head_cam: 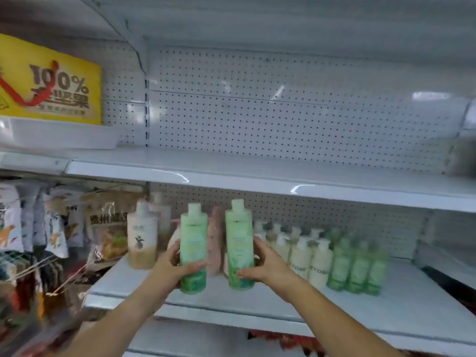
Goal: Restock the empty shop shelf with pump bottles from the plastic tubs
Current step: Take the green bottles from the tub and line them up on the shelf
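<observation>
Person stood at the shelving w/ both arms stretched fwd, one bottle in each hand. Left hand was wrapped round the lower half of the left green bottle, thumb across the front, fingers round the back. Right hand gripped the right green bottle the same way, thumb low on the label. Both bottles were upright, side by side, a small gap btwn them, pale caps on top. They were over the front part of the lower shelf; couldn't tell whether the bases touched it. View was blurry, so label text wasn't readable.

Behind the gap stood a pink bottle. To the left on the same shelf was a pale bottle w/ a leaf picture. To the right stood a block of cream pump bottles, w/ a row of green bottles just beside them. Above ran the upper shelf w/ a pegboard back. A white tub sat on the next bay's shelf at far left, a yellow sign behind it. Snack bags hung below that, left of the bottles.
</observation>
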